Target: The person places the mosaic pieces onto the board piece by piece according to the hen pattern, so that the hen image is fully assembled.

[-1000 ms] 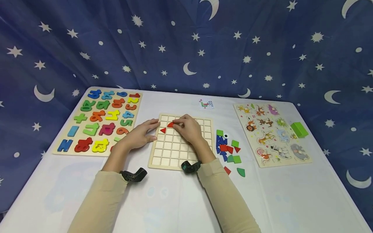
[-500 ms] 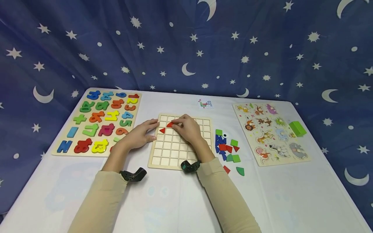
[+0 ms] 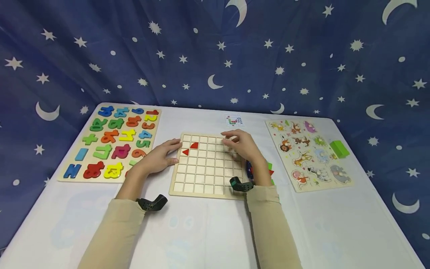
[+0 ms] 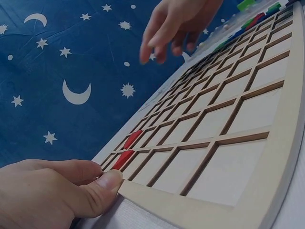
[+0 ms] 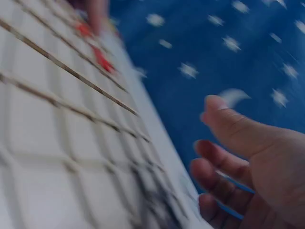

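A wooden grid board [image 3: 201, 194] lies in the middle of the table in the head view. Two red pieces sit in its upper-left cells: a triangle [image 3: 186, 152] and a quarter-circle [image 3: 194, 145]. At the board's left edge rests my left hand [image 3: 157, 158], its thumb and fingers spread along the rim. In the left wrist view, that hand's thumb [image 4: 107, 181] touches the frame. My right hand [image 3: 242, 144] hovers over the upper-right part of the board with loose fingers and nothing between them. Its wrist hides most of the loose coloured pieces [image 3: 249, 170] beside the board.
To the left stands a number puzzle board [image 3: 111, 179] with colourful raised digits. An animal puzzle board [image 3: 295, 179] lies at the right, with a green block [image 3: 340, 149] by its edge. Behind the grid lies a small pattern card [image 3: 234, 120]. A starry blue curtain [image 3: 215, 56] hangs behind the table.
My right hand has let go of the red quarter-circle, leaving it in a cell, and has moved right across the board. My left hand stays at the left edge.
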A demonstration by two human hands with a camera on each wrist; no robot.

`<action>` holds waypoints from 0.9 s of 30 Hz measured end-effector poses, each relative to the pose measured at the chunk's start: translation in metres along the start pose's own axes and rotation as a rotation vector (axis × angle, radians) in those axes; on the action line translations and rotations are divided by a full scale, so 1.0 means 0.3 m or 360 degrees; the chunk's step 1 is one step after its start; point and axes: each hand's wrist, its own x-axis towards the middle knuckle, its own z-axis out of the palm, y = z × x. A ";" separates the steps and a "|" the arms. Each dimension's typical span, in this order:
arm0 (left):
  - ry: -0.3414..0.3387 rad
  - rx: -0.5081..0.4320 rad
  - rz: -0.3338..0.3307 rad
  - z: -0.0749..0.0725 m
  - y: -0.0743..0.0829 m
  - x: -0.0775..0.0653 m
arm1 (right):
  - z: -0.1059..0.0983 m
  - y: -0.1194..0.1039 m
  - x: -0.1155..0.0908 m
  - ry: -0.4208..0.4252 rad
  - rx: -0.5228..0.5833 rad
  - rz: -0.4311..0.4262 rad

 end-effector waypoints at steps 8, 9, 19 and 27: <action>-0.0020 -0.0006 -0.0002 0.001 0.005 0.009 | -0.186 0.144 -0.119 -0.0011 -0.0146 0.0469; -0.0020 -0.0005 -0.0008 0.001 0.005 0.009 | -0.198 0.159 -0.129 -0.0040 -0.0155 0.0517; -0.0001 -0.0019 -0.0021 -0.001 -0.002 -0.001 | -0.229 0.228 -0.153 -0.0241 -0.0217 0.0544; 0.0001 -0.0020 -0.0013 -0.002 0.000 -0.004 | -0.217 0.232 -0.133 -0.0212 -0.0195 0.0616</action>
